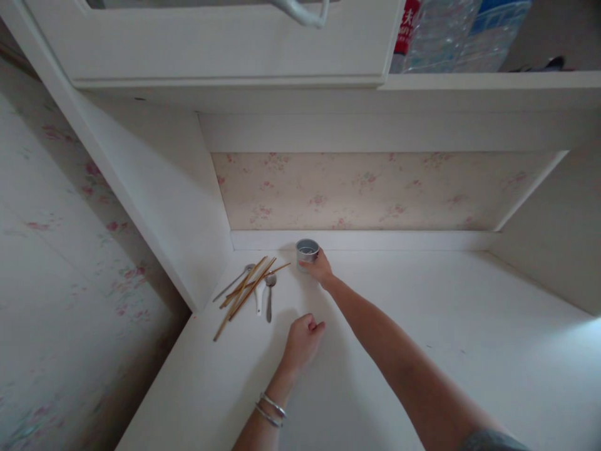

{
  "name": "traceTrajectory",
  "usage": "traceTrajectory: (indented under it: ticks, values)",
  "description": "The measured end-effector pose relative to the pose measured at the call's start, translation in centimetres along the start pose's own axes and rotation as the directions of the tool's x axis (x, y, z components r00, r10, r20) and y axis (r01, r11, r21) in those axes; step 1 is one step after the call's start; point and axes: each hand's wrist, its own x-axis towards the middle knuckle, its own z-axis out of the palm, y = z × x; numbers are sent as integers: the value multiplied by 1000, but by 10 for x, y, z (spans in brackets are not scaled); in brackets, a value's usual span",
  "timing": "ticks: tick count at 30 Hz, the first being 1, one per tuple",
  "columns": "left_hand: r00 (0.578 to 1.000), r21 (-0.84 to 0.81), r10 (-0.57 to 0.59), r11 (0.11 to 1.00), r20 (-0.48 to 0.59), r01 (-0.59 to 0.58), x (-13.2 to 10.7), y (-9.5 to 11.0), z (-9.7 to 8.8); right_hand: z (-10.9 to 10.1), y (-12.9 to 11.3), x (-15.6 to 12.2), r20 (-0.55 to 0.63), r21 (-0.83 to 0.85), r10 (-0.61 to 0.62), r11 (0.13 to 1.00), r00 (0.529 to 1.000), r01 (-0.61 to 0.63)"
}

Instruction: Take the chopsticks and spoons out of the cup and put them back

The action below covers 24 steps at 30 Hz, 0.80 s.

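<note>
Near the back of the white tabletop, my right hand is wrapped around the right side of a round metal cup. The cup stands upright, and small light dots show on its inner bottom. My left hand is curled into a fist in front of it, with no object visible in the fingers. Left of both hands lies a loose, crossed pile of several wooden chopsticks. A metal spoon lies at the pile's right. Another metal spoon lies at its left, and a white handle pokes out underneath.
White side panels flank the tabletop, with a low ledge along the back. Overhead hangs a cabinet with a handle. Plastic bottles stand on the upper right shelf. Floral wallpaper covers the left wall.
</note>
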Motion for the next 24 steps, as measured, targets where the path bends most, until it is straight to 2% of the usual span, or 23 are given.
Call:
traceTrajectory:
  ticks: [3,6,10,13,16,19,24]
  values:
    - [1000,-39,-1,999,14,1,1,-3,0,-8,4,-11,-8,54,71,996,997,-70]
    - [1000,-72,-1,997,19,2,2,-4,0,-24,6,-41,-3,122,104,987,995,-103]
    - [1000,-72,17,997,22,-15,0,-3,0,-57,12,-115,69,222,118,966,991,-131]
    - [999,-74,30,997,28,-27,-1,0,0,-81,22,-178,236,387,118,899,965,-204]
    - [999,-48,42,998,25,-41,-2,1,0,-98,31,-225,336,357,86,910,938,-212]
    - [998,-23,54,998,18,-54,-3,2,2,-105,29,-243,348,218,36,969,937,-119]
    - [999,-6,43,999,-3,-43,-5,4,4,-106,17,-235,400,133,3,989,917,-62]
